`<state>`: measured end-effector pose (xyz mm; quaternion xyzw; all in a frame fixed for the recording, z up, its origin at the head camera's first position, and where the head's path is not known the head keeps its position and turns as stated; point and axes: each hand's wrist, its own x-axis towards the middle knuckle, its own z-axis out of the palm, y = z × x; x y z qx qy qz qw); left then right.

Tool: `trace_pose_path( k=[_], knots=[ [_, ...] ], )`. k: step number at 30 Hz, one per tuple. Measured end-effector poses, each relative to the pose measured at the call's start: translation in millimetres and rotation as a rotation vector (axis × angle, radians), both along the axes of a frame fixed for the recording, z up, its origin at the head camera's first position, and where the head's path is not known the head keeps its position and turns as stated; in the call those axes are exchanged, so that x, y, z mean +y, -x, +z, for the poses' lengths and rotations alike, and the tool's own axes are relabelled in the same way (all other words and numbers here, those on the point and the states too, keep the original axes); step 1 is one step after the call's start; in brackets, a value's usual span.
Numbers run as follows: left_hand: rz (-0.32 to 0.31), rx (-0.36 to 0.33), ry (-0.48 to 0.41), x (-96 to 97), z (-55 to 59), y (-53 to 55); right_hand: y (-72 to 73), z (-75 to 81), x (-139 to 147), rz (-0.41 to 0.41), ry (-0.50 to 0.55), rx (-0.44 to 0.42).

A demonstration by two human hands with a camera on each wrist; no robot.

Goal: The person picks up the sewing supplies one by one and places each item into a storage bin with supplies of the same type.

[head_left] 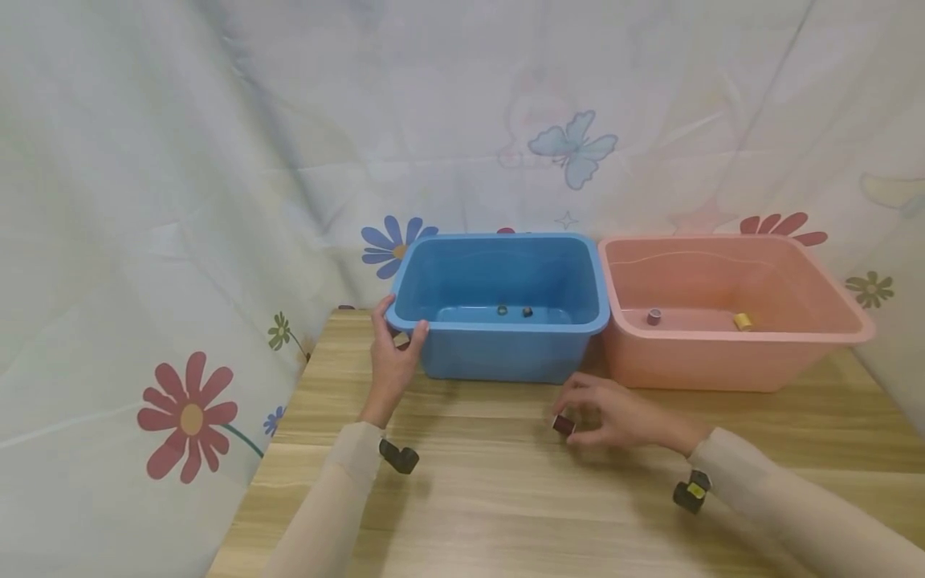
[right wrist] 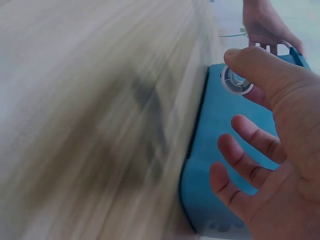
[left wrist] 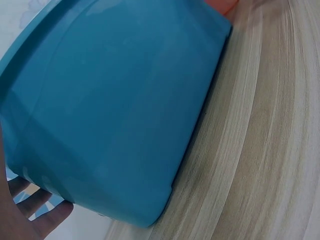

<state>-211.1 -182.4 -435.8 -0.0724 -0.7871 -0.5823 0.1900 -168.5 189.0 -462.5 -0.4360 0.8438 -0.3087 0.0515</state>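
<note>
Between thumb and index finger, my right hand (head_left: 614, 415) pinches a small dark red thread spool (head_left: 563, 425) in front of the blue bin. Its round, clear end (right wrist: 236, 81) faces the right wrist camera, while the other fingers are spread apart. My left hand (head_left: 393, 365) grips the front left corner of the blue plastic bin (head_left: 506, 353), thumb at the front rim and fingers along the left side. On that bin's floor lie a small greenish spool (head_left: 502, 310) and a dark one (head_left: 527, 311).
A pink bin (head_left: 694, 361) stands against the blue bin's right side. Inside it are a greyish-brown spool (head_left: 654, 317) and a yellow spool (head_left: 743, 322). Both bins stand on a wood-grain table (head_left: 491, 498), backed by a patterned curtain (head_left: 448, 120).
</note>
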Motion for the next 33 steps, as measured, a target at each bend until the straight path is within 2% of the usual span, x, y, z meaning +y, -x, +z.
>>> trace_pose_path(
  k=[8, 16, 25, 33],
  knots=[
    [-0.018, 0.017, 0.007, 0.4, 3.2, -2.4, 2.8, 17.6, 5, -0.023, -0.025, 0.029],
    [-0.011, 0.022, 0.015, 1.0, 5.2, -3.8, 3.1, 28.5, 9, -0.034, -0.022, 0.086],
    [-0.006, 0.014, 0.003, 0.6, -0.2, -1.7, 2.9, 38.1, 9, -0.034, -0.020, 0.088],
    [0.001, 0.012, 0.005, 0.4, -0.2, -0.7, 4.7, 49.0, 10, -0.019, 0.020, 0.167]
  ],
)
